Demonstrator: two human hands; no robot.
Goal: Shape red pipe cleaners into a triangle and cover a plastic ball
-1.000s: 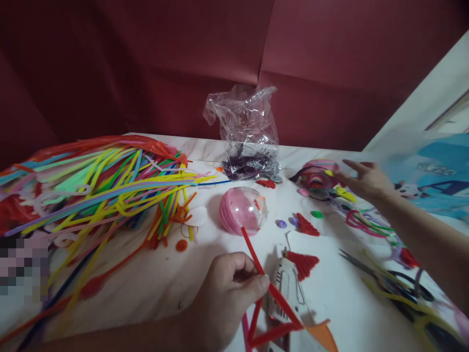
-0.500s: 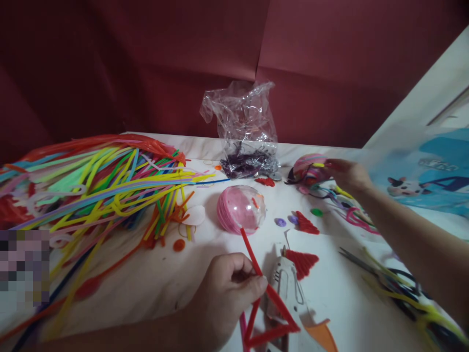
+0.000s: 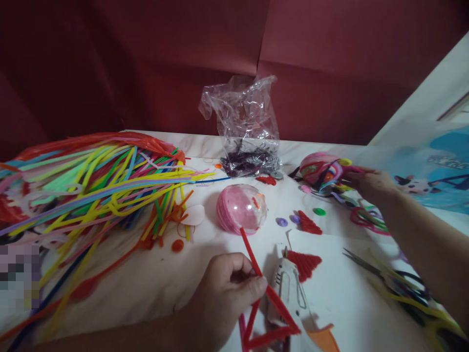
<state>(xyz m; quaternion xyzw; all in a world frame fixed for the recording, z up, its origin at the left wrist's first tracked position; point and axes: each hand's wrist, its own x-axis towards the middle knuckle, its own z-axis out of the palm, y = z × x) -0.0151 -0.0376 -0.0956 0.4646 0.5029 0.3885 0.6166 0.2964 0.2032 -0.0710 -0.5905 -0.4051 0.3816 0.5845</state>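
Observation:
My left hand (image 3: 234, 291), at the lower middle, is closed in a pinch on a red pipe cleaner (image 3: 273, 298) bent into a triangle with a free straight end. That end reaches up to the near edge of a pink and clear plastic ball (image 3: 242, 209). My right hand (image 3: 372, 182) is stretched out at the far right, its fingertips together beside a pink ball decorated with colourful strips (image 3: 318, 168). Something pink shows at these fingertips, but I cannot make out what they grip. A white glue gun (image 3: 287, 288) lies just right of my left hand.
A heap of colourful pipe cleaners (image 3: 110, 181) covers the left side. A clear plastic bag (image 3: 249, 127) with dark contents stands at the back. Red ridged triangles (image 3: 304, 264), a green disc (image 3: 319, 211) and scissors (image 3: 381, 274) lie on the right.
My right hand has moved right and slightly down, off the top of the decorated ball. That ball now shows more of its colourful strips. My left hand holds the red pipe cleaner in the same place.

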